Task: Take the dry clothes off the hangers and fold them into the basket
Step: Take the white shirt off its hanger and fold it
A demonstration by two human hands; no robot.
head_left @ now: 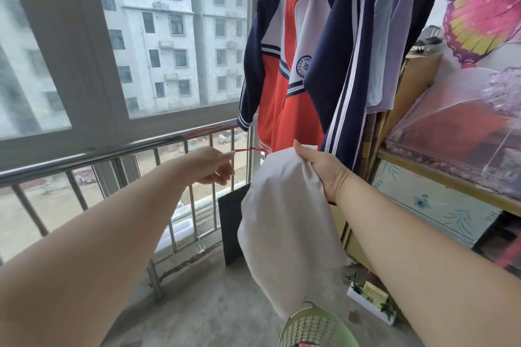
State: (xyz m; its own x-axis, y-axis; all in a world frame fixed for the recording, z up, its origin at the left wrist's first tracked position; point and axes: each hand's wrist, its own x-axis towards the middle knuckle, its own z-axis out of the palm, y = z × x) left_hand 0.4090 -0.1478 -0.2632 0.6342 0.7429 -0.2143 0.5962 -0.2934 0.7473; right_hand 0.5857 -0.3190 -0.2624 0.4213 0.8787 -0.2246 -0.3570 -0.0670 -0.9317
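The right hand (318, 166) grips a white cloth (284, 222) hanging mid-frame above the green basket (310, 327). The left hand (214, 166) pinches a red hanger (246, 150). The cloth may slip onto the floor.

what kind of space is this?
Likely an enclosed apartment balcony used for drying laundry: steel railing under big windows, a jacket hanging overhead, a laundry basket on the concrete floor.

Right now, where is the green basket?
The green basket sits on the floor at the bottom centre of the head view, directly under the white cloth held by the right hand.
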